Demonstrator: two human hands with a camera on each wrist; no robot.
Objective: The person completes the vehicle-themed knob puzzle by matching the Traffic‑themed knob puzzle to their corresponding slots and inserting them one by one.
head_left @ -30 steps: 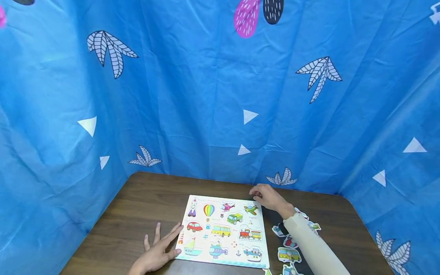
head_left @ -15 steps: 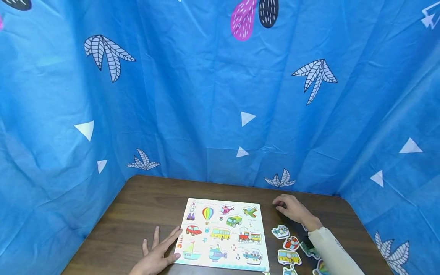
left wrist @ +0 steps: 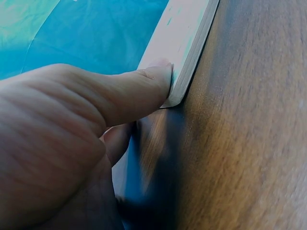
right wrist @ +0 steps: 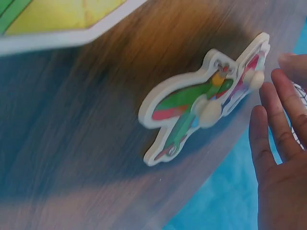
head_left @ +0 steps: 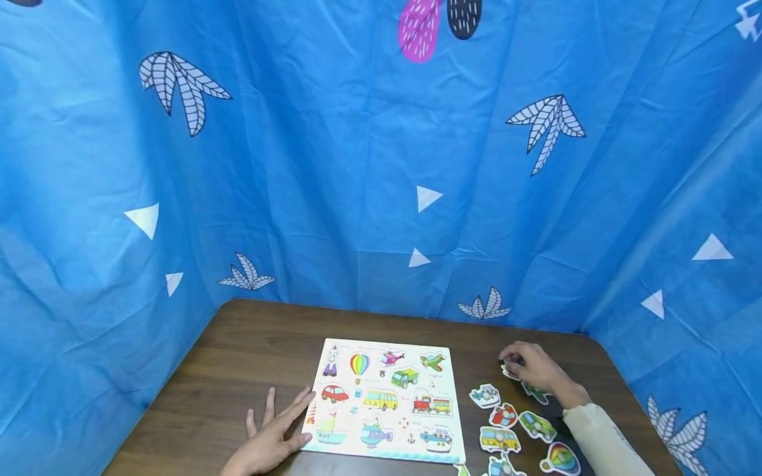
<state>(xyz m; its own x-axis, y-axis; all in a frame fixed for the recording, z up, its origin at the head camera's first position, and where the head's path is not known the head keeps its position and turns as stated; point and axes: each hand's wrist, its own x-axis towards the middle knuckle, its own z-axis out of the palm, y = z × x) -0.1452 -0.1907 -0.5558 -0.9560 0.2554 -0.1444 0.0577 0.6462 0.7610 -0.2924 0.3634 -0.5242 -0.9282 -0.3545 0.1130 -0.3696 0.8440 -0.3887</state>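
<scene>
My left hand lies at the left side of a white puzzle board printed with vehicles. Its fingers are spread, some touching the board's edge, and the thumb presses on the near corner. On the right, my right hand hovers by a pink helicopter puzzle piece, mostly hidden in the head view. In the right wrist view its fingers are extended close to that piece's wooden knob, holding nothing. A green airplane piece with a pale knob lies beside the helicopter.
Right of the board lie several knobbed pieces: a ship, a red piece, a yellow bus, a green truck and a balloon. A blue curtain closes off the back and sides of the brown table.
My right hand has moved right from the board's far right corner to the helicopter piece, uncovering the truck and balloon pieces. The left hand stays on the board.
</scene>
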